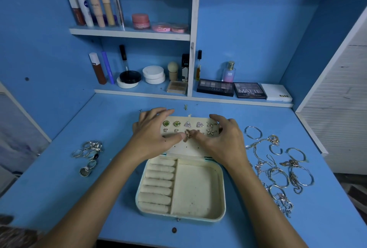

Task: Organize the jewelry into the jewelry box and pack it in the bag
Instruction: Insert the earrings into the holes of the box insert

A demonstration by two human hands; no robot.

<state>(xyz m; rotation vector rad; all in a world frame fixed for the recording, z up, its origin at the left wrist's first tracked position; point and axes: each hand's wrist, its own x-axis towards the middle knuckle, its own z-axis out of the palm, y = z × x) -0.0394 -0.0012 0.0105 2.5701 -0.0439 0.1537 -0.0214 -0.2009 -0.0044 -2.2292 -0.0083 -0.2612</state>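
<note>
Fingertips of left hand (156, 132) and right hand (220, 138) pinch a gold earring (187, 135); padded cream jewelry box (198, 186) lies open.

A cream jewelry box (180, 188) lies open on the blue worktop (258, 114). Over its far lid, the left hand (156, 130) and right hand (222, 138) pinch a gold earring (187, 135) between them. Rings (89, 152) lie left, bracelets (278, 168) right.
</note>
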